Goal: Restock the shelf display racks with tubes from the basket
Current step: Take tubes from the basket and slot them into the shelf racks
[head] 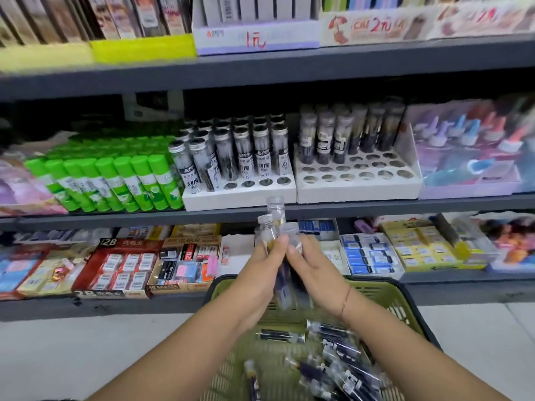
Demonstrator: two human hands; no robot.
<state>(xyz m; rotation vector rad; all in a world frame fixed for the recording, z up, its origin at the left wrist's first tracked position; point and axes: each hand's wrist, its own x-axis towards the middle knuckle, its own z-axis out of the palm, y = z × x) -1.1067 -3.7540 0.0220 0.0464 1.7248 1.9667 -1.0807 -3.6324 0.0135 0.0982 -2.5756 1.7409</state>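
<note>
From the head camera we see both hands raised together above the far rim of the green basket (405, 296), just below the middle shelf (86, 219). The left hand (262, 263) has its fingers curled round a small bundle of held tubes (275, 221), clear ones standing nearly upright with their caps on top. The right hand (311, 272) closes on the same bundle from the other side, thumb against a tube. We cannot tell how many tubes each hand has. Further loose tubes (335, 354) lie in a heap on the basket floor, nearer us and to the right. On the middle shelf we find the left rack (240, 196), white and mostly filled, with four bare holes in its front row. The right rack (359, 191) beside it holds tubes only at the back, with three rows of bare holes in front. Green glue sticks (110, 180) stand left of the racks.
</note>
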